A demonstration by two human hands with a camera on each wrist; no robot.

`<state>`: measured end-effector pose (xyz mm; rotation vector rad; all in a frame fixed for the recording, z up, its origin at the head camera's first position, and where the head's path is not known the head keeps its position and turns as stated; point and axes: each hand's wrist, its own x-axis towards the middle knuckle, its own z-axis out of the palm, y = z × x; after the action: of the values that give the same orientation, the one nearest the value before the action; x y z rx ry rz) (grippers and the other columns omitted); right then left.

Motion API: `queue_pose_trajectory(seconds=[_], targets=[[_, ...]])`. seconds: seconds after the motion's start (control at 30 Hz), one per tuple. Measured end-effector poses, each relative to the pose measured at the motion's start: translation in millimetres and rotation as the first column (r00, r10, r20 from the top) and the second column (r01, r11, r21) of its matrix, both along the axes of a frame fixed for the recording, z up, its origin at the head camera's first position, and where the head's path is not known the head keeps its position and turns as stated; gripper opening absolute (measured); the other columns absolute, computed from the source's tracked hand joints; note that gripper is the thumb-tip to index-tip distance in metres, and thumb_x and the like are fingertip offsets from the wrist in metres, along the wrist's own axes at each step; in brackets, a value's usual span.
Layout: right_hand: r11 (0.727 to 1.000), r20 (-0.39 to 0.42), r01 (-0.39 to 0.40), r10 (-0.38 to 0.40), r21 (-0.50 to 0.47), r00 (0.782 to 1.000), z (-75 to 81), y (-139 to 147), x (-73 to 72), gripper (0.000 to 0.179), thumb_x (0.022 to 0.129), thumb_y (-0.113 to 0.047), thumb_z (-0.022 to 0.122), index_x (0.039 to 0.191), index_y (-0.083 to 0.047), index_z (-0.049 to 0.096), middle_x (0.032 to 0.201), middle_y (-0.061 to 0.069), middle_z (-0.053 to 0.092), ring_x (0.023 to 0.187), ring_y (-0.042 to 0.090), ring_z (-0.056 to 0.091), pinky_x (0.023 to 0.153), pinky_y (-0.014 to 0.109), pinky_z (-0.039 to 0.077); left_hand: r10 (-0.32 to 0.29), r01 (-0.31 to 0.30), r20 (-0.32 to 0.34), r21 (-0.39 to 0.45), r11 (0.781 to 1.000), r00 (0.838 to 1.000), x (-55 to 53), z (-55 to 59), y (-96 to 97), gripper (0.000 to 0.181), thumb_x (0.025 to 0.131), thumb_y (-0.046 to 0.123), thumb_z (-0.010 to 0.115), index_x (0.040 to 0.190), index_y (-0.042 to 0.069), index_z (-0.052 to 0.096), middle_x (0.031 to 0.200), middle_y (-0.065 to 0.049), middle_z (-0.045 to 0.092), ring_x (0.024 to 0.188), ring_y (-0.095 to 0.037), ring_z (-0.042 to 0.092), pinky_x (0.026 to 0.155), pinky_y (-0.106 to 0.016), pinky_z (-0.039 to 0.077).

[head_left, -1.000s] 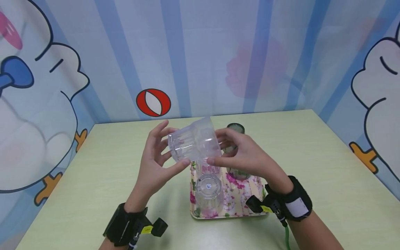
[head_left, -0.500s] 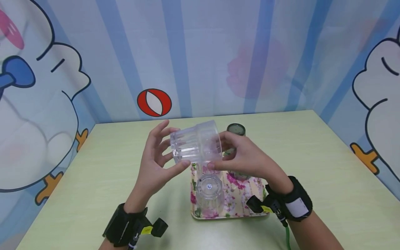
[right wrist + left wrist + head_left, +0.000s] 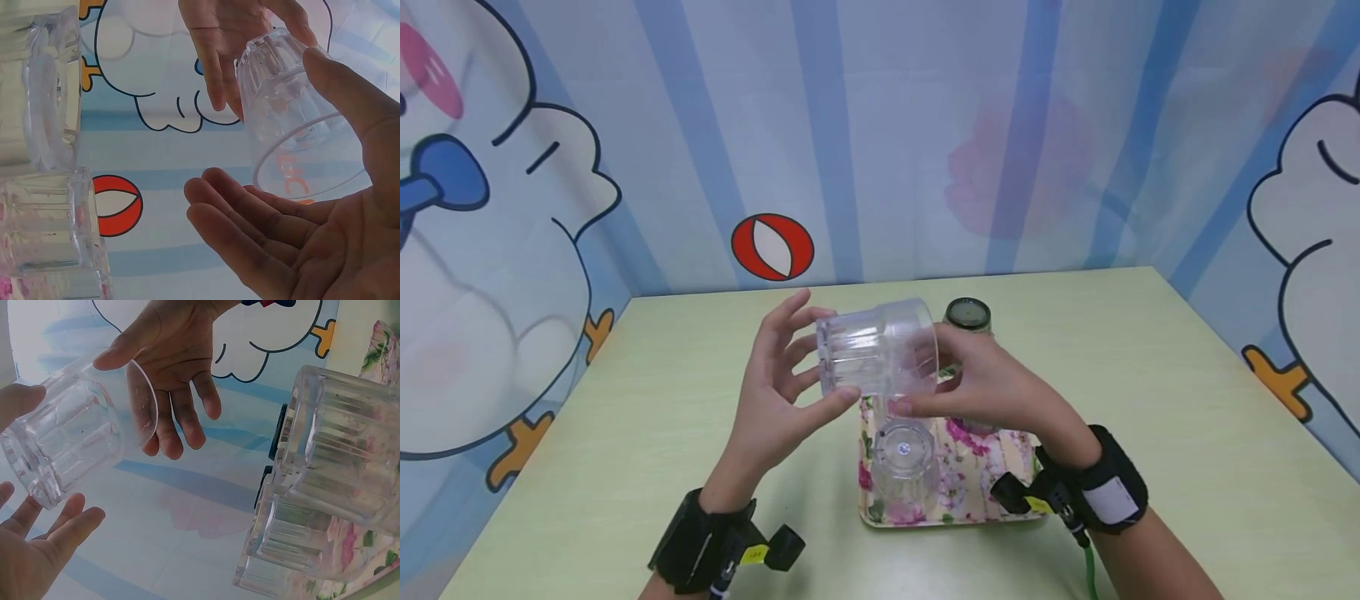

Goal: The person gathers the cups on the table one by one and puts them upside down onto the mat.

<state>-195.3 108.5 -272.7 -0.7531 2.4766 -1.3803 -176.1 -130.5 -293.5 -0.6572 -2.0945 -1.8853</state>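
A clear fluted plastic cup (image 3: 876, 346) is held on its side above the tray, base to the left and mouth to the right. My left hand (image 3: 775, 383) holds the base end, thumb on the near side and fingers spread behind. At the mouth end, my right hand (image 3: 992, 375) grips the rim between thumb and fingers. In the right wrist view, orange marks show through the wall of the cup (image 3: 294, 106). Below the hands, another clear cup (image 3: 904, 454) stands upside down on a flowered tray (image 3: 985, 492).
Behind the right hand stands something with a dark round lid (image 3: 967, 313), its lower part mostly hidden. Several upturned clear cups (image 3: 350, 437) show in the left wrist view. The pale table (image 3: 715, 350) meets a striped cartoon backdrop (image 3: 910, 142).
The held cup has turned from a slant to nearly level, its mouth end sinking with the right hand. More of the dark lid shows. The left hand has barely moved.
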Motion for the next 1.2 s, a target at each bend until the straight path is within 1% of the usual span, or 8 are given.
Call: queue_pose_trajectory(seconds=[0.1,0.33,0.57,0.77,0.9,1.0,1.1,1.2], targets=[[1.0,0.002,0.001,-0.001,0.011,1.0,-2.0,-0.6,-0.7,0.067,0.076,-0.037,0.08,0.131,-0.014,0.048,0.119,0.007,0.06,0.106,0.024,0.062,0.083,0.031,0.06,-0.006,0.006,-0.007,0.001,1.0,1.0,0.4,-0.2,0.0,0.088,0.074,-0.004,0.074,0.147,0.022,0.031,0.136,0.002,0.047,0.124,-0.017,0.053,0.095,-0.027,0.055],[0.998,0.027,0.009,-0.011,0.062,1.0,-3.8,-3.0,0.5,0.073,0.076,-0.038,0.08,0.135,-0.013,0.047,0.136,0.01,0.055,0.12,0.029,0.059,0.088,0.035,0.059,-0.045,0.046,-0.045,0.023,0.999,0.998,0.4,-1.5,-0.6,0.089,0.073,-0.006,0.073,0.147,0.018,0.031,0.134,0.001,0.048,0.121,-0.017,0.054,0.093,-0.025,0.056],[0.99,-0.016,0.018,-0.016,0.139,1.0,-5.4,-6.1,0.7,0.071,0.075,-0.041,0.079,0.134,-0.014,0.048,0.125,0.006,0.061,0.111,0.024,0.062,0.084,0.033,0.06,-0.046,0.047,-0.049,0.015,0.999,0.998,0.3,-2.0,-0.3,0.087,0.073,-0.004,0.074,0.147,0.018,0.032,0.134,0.0,0.048,0.12,-0.019,0.055,0.089,-0.027,0.058],[0.982,-0.057,0.004,0.007,0.187,0.998,-5.1,-7.0,1.5,0.067,0.076,-0.045,0.077,0.131,-0.017,0.05,0.125,0.005,0.061,0.117,0.026,0.061,0.089,0.04,0.058,-0.021,0.022,-0.037,0.024,0.999,0.999,0.7,-2.9,1.7,0.087,0.073,-0.006,0.073,0.147,0.018,0.032,0.133,0.001,0.048,0.12,-0.018,0.055,0.086,-0.027,0.059],[0.98,-0.045,0.008,0.001,0.198,0.999,-3.3,-5.5,2.3,0.079,0.075,-0.05,0.077,0.138,-0.017,0.043,0.135,0.007,0.056,0.124,0.029,0.056,0.092,0.044,0.057,-0.008,0.009,-0.026,0.026,1.0,1.0,0.3,-3.3,2.8,0.087,0.073,-0.007,0.072,0.146,0.019,0.033,0.133,0.002,0.048,0.12,-0.018,0.054,0.086,-0.027,0.059],[0.987,-0.037,0.018,-0.012,0.157,0.999,0.1,-3.5,3.3,0.093,0.073,-0.049,0.078,0.147,-0.019,0.03,0.141,0.007,0.05,0.125,0.03,0.055,0.092,0.045,0.057,0.003,-0.003,-0.016,0.02,1.0,1.0,0.1,-3.7,3.1,0.087,0.073,-0.007,0.072,0.146,0.019,0.033,0.133,0.001,0.048,0.119,-0.018,0.054,0.085,-0.026,0.059],[0.986,-0.09,0.058,-0.044,0.157,0.995,5.1,-1.4,6.1,0.108,0.071,-0.053,0.079,0.153,-0.022,0.016,0.15,0.006,0.039,0.132,0.029,0.049,0.098,0.048,0.053,0.012,-0.012,-0.003,0.004,1.0,1.0,0.0,-4.6,3.5,0.086,0.073,-0.005,0.073,0.146,0.02,0.033,0.134,-0.001,0.048,0.12,-0.018,0.054,0.086,-0.026,0.059],[0.977,-0.175,0.101,-0.067,0.189,0.982,9.8,-0.3,10.1,0.114,0.07,-0.056,0.078,0.154,-0.022,0.009,0.158,0.005,0.028,0.14,0.027,0.04,0.107,0.051,0.046,0.015,-0.015,0.015,-0.017,1.0,1.0,-0.1,-6.0,4.3,0.086,0.074,-0.004,0.074,0.146,0.021,0.033,0.135,-0.002,0.047,0.12,-0.018,0.053,0.086,-0.026,0.059]])
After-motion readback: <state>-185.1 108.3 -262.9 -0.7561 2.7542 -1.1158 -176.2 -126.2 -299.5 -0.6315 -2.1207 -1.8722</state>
